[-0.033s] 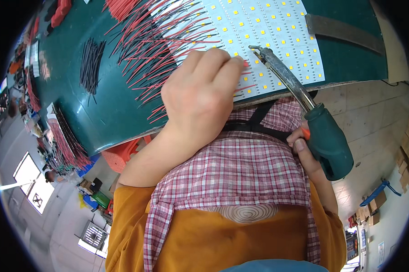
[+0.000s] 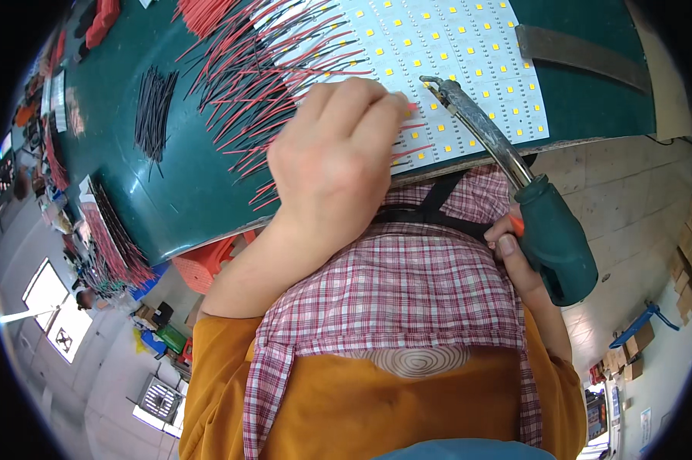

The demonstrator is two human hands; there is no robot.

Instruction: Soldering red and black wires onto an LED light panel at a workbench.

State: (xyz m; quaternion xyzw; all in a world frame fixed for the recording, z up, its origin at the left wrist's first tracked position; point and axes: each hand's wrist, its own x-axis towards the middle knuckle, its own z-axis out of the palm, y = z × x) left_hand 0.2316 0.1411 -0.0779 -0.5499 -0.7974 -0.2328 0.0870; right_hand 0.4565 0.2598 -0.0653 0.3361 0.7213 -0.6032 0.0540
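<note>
My left hand [image 2: 327,157] is over the near edge of a white circuit board sheet [image 2: 480,123] dotted with small yellow LEDs. Its fingers are pinched together, and a bit of red wire [image 2: 412,107] shows at the fingertips; the rest is hidden by the hand. Many red and black wires [image 2: 246,107] fan out along the board's left side. My right hand [image 2: 519,264] grips a soldering iron [image 2: 561,234] with a dark green handle, thumb by its orange part. The iron's bent metal tip [image 2: 432,80] hovers over or rests on the board; I cannot tell which.
The board lies on a green table [image 2: 185,207]. A flat metal bar [image 2: 584,57] crosses the board's right edge. Left are a bundle of black wires [image 2: 156,115] and hanging red and black wires [image 2: 116,238]. A red plastic stool [image 2: 208,264] stands below the table edge.
My left hand has shifted slightly to the left, its fingers still pinched. The right hand and soldering iron look the same.
</note>
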